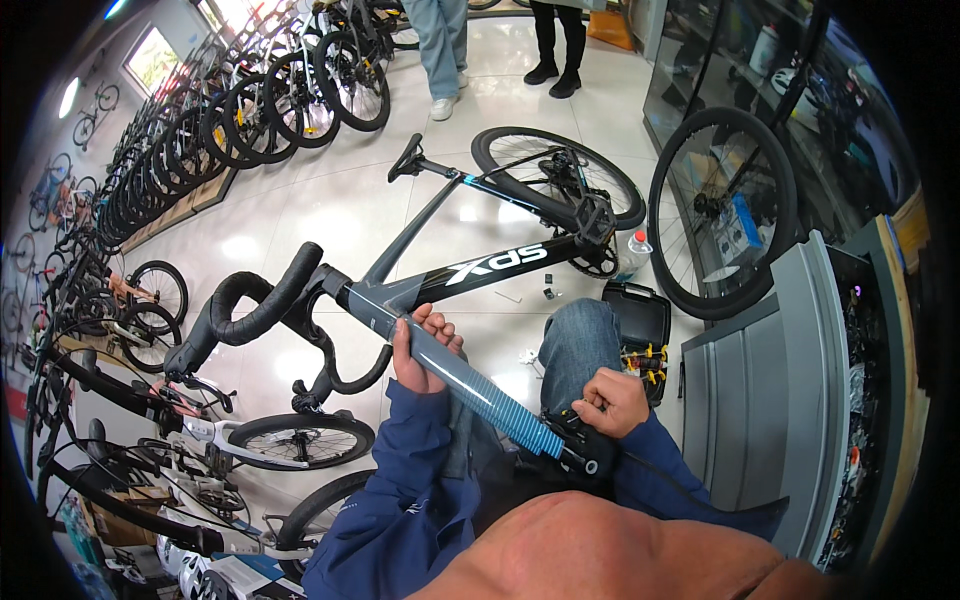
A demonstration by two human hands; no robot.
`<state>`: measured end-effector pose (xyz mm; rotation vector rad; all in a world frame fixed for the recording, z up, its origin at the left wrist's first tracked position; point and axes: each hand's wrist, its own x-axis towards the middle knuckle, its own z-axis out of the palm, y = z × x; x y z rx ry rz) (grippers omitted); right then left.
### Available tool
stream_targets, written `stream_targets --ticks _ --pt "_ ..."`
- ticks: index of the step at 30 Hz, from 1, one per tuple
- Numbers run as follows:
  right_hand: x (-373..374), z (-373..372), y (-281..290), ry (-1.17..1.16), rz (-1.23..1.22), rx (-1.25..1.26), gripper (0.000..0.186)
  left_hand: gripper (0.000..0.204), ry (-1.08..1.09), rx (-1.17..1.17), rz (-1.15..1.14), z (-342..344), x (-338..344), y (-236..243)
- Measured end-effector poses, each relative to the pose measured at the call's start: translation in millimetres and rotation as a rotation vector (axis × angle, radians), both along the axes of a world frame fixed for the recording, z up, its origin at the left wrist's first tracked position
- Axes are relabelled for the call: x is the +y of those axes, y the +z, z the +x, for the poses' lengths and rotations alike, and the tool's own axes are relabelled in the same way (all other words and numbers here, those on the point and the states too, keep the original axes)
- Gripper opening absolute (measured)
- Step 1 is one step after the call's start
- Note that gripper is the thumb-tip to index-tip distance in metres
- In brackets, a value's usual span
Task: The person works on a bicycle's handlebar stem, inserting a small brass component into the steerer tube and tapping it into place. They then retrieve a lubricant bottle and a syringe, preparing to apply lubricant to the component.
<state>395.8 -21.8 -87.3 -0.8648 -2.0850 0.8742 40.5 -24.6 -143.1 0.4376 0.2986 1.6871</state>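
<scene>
A road bike frame (480, 275), dark grey and black with light blue accents, lies tilted on its side in front of me with its front wheel off. Its grey-blue fork (455, 378) points toward my body. My left hand (425, 345) is wrapped round the upper part of the fork. Near the striped fork end sits a black brake caliper (575, 437). Beside it, over my knee, my right hand (610, 402) is closed with fingers pinched; what they hold, if anything, is hidden. The black drop handlebar (270, 305) extends to the left.
A loose wheel (778, 260) leans against a glass cabinet (690, 70) at right. Near my knee are an open black toolbox (640, 312) and a red-capped bottle (636, 255). Grey drawers (740, 430) stand close right. Bikes (265, 110) line the left; two people stand behind.
</scene>
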Motion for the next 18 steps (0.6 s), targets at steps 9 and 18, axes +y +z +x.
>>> stream_targets --ticks 9,18 --pt "-0.8 -1.2 -0.6 -0.005 0.013 -0.005 0.031 0.050 0.055 0.056 -0.098 4.5 -1.7 4.2" --pt "-1.2 -1.3 -2.2 -0.007 0.011 -0.003 0.030 0.049 0.064 0.066 -0.109 6.1 -2.1 3.3"
